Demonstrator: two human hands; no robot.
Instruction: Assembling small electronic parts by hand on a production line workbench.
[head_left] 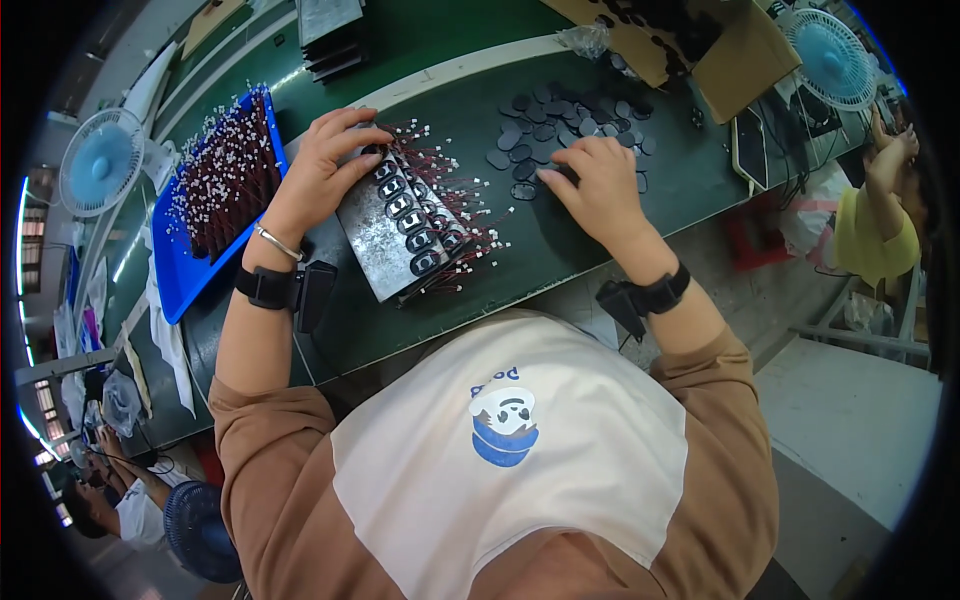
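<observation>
My left hand [318,172] is at the far end of a grey metal plate [372,238]. Its thumb and forefinger close around a small black part at the top of a row. Black oval parts with shiny middles [411,222] line the plate, and dark red wires [470,215] with white connectors stick out along its right side. Over the near edge of a loose heap of flat black oval pieces [540,130] is my right hand [603,190]. Its thumb and forefinger are apart, the other fingers curl down, and their tips are partly hidden.
On the left, a blue tray [172,275] holds a bundle of wires with white connectors [225,175]. An open cardboard box [745,65] stands at the far right, near a phone [749,150] and a fan [830,60]. Another fan [103,162] is at left. Dark stacked plates [330,35] lie at the back.
</observation>
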